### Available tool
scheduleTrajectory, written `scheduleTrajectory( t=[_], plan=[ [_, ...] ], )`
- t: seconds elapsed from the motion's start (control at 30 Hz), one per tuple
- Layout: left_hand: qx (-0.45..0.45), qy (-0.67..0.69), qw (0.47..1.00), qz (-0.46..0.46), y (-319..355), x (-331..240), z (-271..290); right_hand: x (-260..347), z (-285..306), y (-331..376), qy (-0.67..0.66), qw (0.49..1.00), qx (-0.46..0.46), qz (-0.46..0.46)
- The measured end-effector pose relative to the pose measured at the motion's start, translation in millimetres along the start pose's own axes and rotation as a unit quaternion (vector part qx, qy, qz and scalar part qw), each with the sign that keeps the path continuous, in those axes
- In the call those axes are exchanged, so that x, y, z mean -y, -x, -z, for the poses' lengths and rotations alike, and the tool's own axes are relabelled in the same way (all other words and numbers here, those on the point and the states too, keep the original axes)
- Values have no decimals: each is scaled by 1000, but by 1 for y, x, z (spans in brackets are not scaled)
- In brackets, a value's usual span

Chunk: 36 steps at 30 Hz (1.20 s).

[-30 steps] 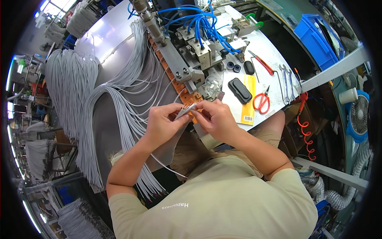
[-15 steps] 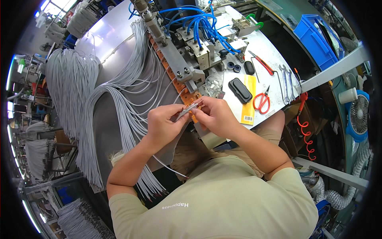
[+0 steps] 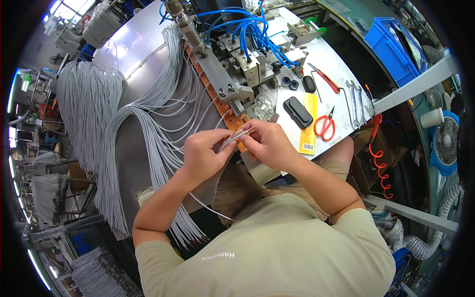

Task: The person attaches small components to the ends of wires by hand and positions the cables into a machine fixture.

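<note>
Both my hands meet in front of the machine's orange row of blocks (image 3: 233, 119). My left hand (image 3: 204, 150) pinches a grey cable (image 3: 230, 142) close to its end. Thin bare-looking wire ends (image 3: 248, 131) stick out there, and my right hand (image 3: 267, 143) has its thumb and fingers closed on them. Fingers partly hide the cable end, so its detail is hard to make out. Left of my hands, a large bundle of grey cables (image 3: 143, 126) drapes over the table edge, with several strands running to the orange blocks.
A metal machine (image 3: 217, 69) with blue air hoses (image 3: 257, 29) stands ahead. On the white table to the right lie red-handled scissors (image 3: 324, 127), a black case (image 3: 298, 113), a yellow packet (image 3: 308, 141) and wrenches (image 3: 354, 101). A red coiled hose (image 3: 381, 171) hangs beyond the table.
My fingers have shifted slightly at the cable end, and the thin wires now show longer and point to the right. The arms stay almost in place.
</note>
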<state>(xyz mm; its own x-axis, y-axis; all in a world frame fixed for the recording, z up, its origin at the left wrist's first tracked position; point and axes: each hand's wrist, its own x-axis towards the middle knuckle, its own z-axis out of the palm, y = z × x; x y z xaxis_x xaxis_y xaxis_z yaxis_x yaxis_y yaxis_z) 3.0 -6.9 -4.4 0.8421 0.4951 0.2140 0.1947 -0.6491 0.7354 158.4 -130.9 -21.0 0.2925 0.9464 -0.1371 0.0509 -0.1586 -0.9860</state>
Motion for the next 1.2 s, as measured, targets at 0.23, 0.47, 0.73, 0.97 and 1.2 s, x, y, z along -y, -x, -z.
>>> scheduleTrajectory(
  t=[0.23,0.47,0.73,0.97,1.2],
  plan=[
    [111,176,974,86,-4,9,7,-29,14,-9,243,900,-62,356],
    [90,61,990,87,-4,-8,11,-29,5,-17,271,899,-111,326],
    [180,128,973,73,-6,-5,18,-57,15,-31,23,983,-161,85],
    [86,-81,987,-104,-4,0,2,-58,25,-42,-1,994,-110,13],
    [52,-98,990,-84,-1,-1,0,-72,17,-42,-26,989,-143,-6]
  ],
)
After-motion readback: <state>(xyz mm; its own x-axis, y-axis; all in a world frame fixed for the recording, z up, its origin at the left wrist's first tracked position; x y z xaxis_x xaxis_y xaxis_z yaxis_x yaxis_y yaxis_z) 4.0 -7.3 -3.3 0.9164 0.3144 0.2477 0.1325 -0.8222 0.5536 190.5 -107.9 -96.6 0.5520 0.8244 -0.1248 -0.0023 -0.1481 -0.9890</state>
